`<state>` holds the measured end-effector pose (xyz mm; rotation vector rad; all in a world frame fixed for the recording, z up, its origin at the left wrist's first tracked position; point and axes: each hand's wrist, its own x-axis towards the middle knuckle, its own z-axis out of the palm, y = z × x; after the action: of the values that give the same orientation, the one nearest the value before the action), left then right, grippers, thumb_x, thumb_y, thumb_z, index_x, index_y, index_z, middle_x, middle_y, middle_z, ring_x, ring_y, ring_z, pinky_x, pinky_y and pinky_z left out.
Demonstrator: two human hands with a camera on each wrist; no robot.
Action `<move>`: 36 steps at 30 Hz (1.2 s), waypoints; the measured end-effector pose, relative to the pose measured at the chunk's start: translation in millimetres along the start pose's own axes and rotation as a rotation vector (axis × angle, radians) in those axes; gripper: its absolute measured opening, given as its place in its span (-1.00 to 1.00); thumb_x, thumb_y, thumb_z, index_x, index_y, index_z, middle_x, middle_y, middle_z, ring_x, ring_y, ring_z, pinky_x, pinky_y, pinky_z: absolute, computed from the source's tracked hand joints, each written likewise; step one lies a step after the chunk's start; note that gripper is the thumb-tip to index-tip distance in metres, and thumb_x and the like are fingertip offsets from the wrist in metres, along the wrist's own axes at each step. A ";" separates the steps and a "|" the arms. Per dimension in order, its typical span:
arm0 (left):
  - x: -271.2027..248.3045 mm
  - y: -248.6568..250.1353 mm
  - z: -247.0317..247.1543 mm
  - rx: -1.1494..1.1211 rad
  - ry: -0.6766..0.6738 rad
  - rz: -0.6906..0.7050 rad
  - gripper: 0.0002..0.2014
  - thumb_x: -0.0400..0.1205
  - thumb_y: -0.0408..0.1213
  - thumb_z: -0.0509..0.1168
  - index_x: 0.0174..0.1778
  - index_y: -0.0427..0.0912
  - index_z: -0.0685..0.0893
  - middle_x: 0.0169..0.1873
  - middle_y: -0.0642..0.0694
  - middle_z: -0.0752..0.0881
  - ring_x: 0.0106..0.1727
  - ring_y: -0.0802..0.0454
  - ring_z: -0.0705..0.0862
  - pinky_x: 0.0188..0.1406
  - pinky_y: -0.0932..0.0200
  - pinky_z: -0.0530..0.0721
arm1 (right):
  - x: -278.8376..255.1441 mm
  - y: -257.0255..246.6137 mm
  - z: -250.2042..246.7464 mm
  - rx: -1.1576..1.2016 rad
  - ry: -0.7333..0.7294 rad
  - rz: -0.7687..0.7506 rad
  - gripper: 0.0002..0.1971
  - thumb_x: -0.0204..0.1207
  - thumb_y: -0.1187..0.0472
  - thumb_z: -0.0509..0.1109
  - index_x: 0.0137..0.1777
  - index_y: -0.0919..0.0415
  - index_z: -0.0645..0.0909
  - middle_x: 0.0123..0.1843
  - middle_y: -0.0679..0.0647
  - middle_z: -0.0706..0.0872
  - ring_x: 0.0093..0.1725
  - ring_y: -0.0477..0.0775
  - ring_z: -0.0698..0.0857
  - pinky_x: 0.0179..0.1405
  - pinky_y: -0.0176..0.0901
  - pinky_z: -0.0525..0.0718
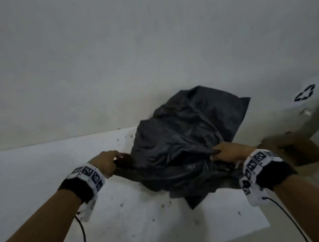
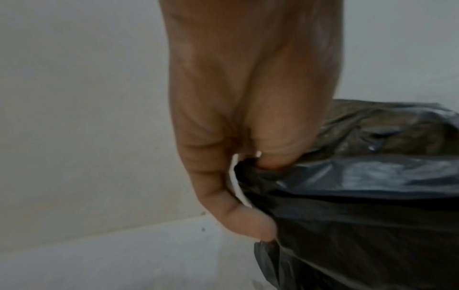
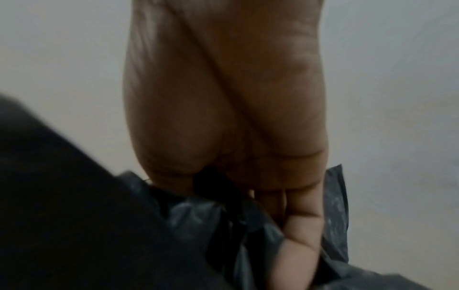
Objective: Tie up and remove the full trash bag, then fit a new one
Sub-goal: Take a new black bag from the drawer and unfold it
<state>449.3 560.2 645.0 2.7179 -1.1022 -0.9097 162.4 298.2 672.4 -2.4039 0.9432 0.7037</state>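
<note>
A crumpled black trash bag [image 1: 179, 144] is held up in front of me, near a pale wall. My left hand [image 1: 107, 161] grips the bag's left edge. In the left wrist view the left hand [image 2: 238, 176] has its fingers curled round bunched black plastic [image 2: 360, 196]. My right hand [image 1: 225, 151] grips the bag's right edge. The right wrist view shows that right hand [image 3: 248, 186] closed over folds of the bag [image 3: 198, 215], with the bag's edge poking out behind the fingers. I cannot see the bag's mouth.
A white bin [image 1: 308, 108] with a recycling symbol stands at the right, and a brown cardboard flap [image 1: 301, 152] lies below it. The white floor [image 1: 41, 174] carries dark specks. The pale wall [image 1: 107, 57] fills the upper view.
</note>
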 end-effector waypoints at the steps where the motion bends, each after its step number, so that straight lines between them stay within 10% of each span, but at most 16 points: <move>1: 4.3 -8.7 6.6 -0.103 0.002 -0.089 -0.66 0.58 -0.49 0.24 0.29 -0.30 0.58 0.18 -0.31 0.69 0.11 -0.23 0.72 -0.01 0.06 0.73 | -2.5 2.0 3.3 0.065 0.023 -0.012 -0.67 0.72 0.03 0.21 -0.02 0.30 0.63 -0.01 0.24 0.65 -0.11 0.08 0.57 -0.10 -0.15 0.46; 4: 6.8 -18.3 26.8 -0.901 -0.088 -0.293 -0.71 0.70 -0.30 0.24 0.19 -0.48 0.59 -0.05 -0.42 0.70 -0.17 -0.35 0.72 -0.40 -0.09 0.78 | -4.5 5.9 9.7 0.235 0.111 -0.010 -0.62 0.69 -0.02 0.23 -0.14 0.32 0.58 -0.10 0.32 0.62 -0.18 0.14 0.58 -0.23 -0.16 0.42; 9: -2.6 0.9 37.3 -1.837 -0.202 -0.236 -0.77 0.75 -0.29 0.12 0.18 -0.32 0.61 0.22 -0.32 0.64 0.08 -0.34 0.65 -0.01 -0.33 0.68 | -7.9 -3.1 17.0 0.669 0.334 0.059 -0.60 0.68 0.00 0.25 0.20 0.35 0.68 0.17 0.26 0.72 0.08 0.25 0.67 0.20 0.03 0.61; 15: -17.4 26.6 24.0 -1.830 -0.190 -0.046 -0.69 0.77 -0.17 0.03 0.14 -0.24 0.62 -0.13 -0.23 0.82 -0.04 -0.17 0.75 -0.36 0.02 0.81 | -3.3 -1.9 11.4 0.915 0.400 0.194 -0.39 0.71 -0.09 0.13 0.51 0.43 0.42 0.46 0.42 0.53 0.38 0.47 0.55 0.39 0.34 0.52; 18: -25.9 25.1 15.0 -1.777 -0.228 0.096 -0.66 0.60 -0.15 0.30 0.22 -0.26 0.67 0.05 -0.23 0.80 -0.04 -0.09 0.82 -0.14 0.05 0.81 | 3.2 6.9 6.1 1.216 0.295 0.151 -0.22 0.44 -0.37 0.32 0.46 0.22 0.54 0.35 0.22 0.70 0.25 0.28 0.71 0.28 0.20 0.63; 21: -29.9 17.8 10.8 -1.655 -0.321 0.221 -0.33 0.14 0.00 0.69 0.15 -0.20 0.79 0.18 -0.23 0.76 0.11 -0.12 0.78 -0.09 0.03 0.79 | -14.4 -2.6 -4.8 1.444 0.154 -0.007 -0.45 0.59 -0.28 0.17 0.28 0.13 0.66 0.13 0.17 0.82 0.04 0.16 0.83 -0.12 -0.06 0.78; 26: -24.9 6.9 24.6 -1.482 -0.421 0.098 0.04 0.01 0.03 0.73 0.40 -0.29 0.55 0.32 -0.30 0.66 0.29 -0.25 0.67 0.14 -0.09 0.73 | -22.1 2.7 -11.2 1.778 0.108 -0.131 -0.25 0.56 -0.38 0.08 0.28 0.28 0.69 0.19 0.31 0.78 0.05 0.27 0.82 -0.28 0.07 0.80; 30: -27.6 22.0 41.3 -1.607 -0.376 -0.071 -0.42 0.54 0.17 0.24 0.32 -0.19 0.60 0.15 -0.28 0.76 0.20 -0.28 0.68 -0.03 -0.26 0.76 | -13.1 4.2 -1.1 1.795 0.198 -0.062 -0.19 0.48 -0.49 0.05 0.25 0.20 0.72 0.25 0.26 0.76 0.08 0.22 0.81 -0.19 0.10 0.82; 35: -33.4 60.4 34.6 -1.953 -0.202 0.112 -0.20 0.56 0.40 -0.13 0.07 -0.15 0.83 0.22 -0.22 0.74 0.13 -0.15 0.77 -0.05 -0.11 0.79 | -10.1 16.4 12.9 1.712 0.207 -0.159 -0.08 0.54 -0.48 -0.20 -0.31 0.14 0.86 -0.18 0.14 0.86 -0.20 -0.01 0.85 -0.29 -0.32 0.76; 36: -36.2 66.7 30.8 -1.997 -0.181 0.126 -0.20 0.56 0.40 -0.11 0.09 -0.16 0.82 0.25 -0.21 0.72 0.13 -0.15 0.77 -0.06 -0.09 0.79 | -13.5 17.0 13.3 1.706 0.165 -0.249 -0.04 0.51 -0.49 -0.22 -0.23 0.21 0.87 -0.01 0.25 0.84 -0.13 0.03 0.85 -0.07 -0.33 0.72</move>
<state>371.0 539.1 656.1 0.8816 0.0143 -1.1480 137.8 301.2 666.7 -0.9613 0.7167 -0.3853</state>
